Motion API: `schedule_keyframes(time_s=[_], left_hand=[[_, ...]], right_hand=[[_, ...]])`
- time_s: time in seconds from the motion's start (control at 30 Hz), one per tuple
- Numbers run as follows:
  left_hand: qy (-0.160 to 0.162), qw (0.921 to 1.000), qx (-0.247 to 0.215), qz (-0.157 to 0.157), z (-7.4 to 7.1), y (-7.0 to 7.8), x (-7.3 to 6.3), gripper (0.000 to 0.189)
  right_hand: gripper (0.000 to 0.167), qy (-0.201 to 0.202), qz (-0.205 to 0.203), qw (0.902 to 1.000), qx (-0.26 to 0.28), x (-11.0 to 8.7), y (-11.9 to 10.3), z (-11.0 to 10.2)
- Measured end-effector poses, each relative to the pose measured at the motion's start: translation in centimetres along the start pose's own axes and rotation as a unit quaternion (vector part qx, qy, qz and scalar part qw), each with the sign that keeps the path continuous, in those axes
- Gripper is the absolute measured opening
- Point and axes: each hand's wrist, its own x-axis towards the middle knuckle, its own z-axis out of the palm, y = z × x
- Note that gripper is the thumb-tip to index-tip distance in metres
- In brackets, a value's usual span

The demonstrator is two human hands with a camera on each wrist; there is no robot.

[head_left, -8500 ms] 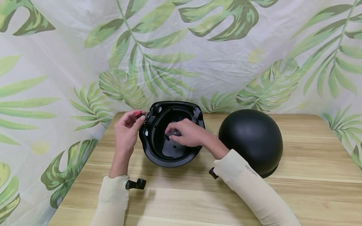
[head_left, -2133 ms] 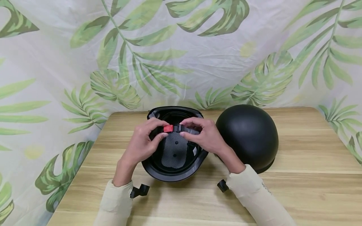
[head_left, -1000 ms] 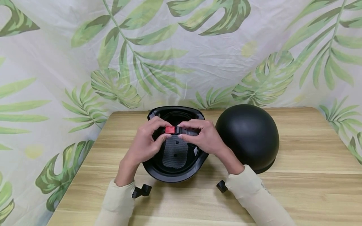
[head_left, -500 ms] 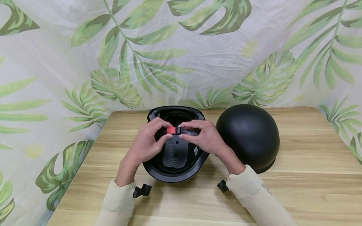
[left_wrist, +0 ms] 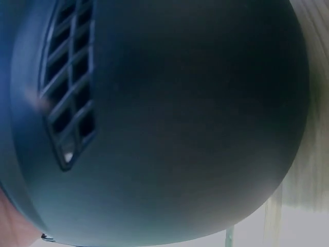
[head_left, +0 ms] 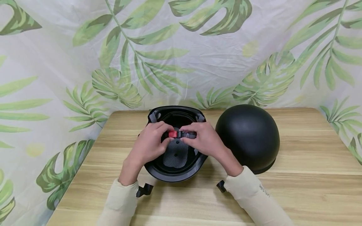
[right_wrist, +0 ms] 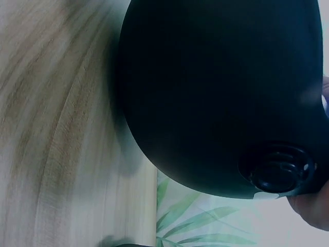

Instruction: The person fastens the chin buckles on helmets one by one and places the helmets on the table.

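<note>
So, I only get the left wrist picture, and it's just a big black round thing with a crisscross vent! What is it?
Observer: It's a black helmet, and the head view shows its open side facing up.
Operator: Ooh, upside down! And what's the left hand holding? I can't see.
Observer: The left hand is pinching a red buckle piece with its fingers, over the helmet's opening.
Operator: Cool. Is there anything else next to that helmet?
Observer: Yes, a second helmet, also black, sits dome up beside it, on the person's right.
</note>
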Motion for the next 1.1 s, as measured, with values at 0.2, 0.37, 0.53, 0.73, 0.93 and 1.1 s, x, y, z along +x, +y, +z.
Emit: schedule_keyframes(time_s=[0.2, 0.37, 0.53, 0.73, 0.93, 1.1], left_hand=[[-0.011, 0.9996, 0.025, -0.006, 0.1, 0.3, 0.1, 0.024], [-0.018, 0.9982, 0.057, 0.0, 0.1, 0.7, 0.2, 0.023], [-0.021, 0.9964, 0.082, 0.004, 0.2, 0.9, 0.2, 0.022], [-0.018, 0.9956, 0.092, 0.003, 0.3, 0.7, 0.2, 0.02], [-0.008, 0.9991, 0.039, -0.012, -0.1, 0.5, 0.0, 0.026], [0.016, 0.9994, -0.029, -0.005, -0.8, -0.2, -0.2, 0.033]], right_hand=[[0.03, -0.005, 0.008, 0.9998, -0.015, 0.1, 0.2, 0.1], [0.03, -0.018, 0.011, 0.9984, -0.053, 0.2, 0.1, 0.2], [0.03, -0.025, 0.013, 0.9956, -0.09, 0.2, 0.0, 0.4], [0.027, -0.02, 0.002, 0.9955, -0.093, 0.2, 0.2, 0.4], [0.027, -0.004, -0.004, 0.9997, -0.022, 0.4, 0.3, 0.3], [0.034, 0.003, -0.001, 0.9998, 0.021, 0.5, 0.0, -0.4]])
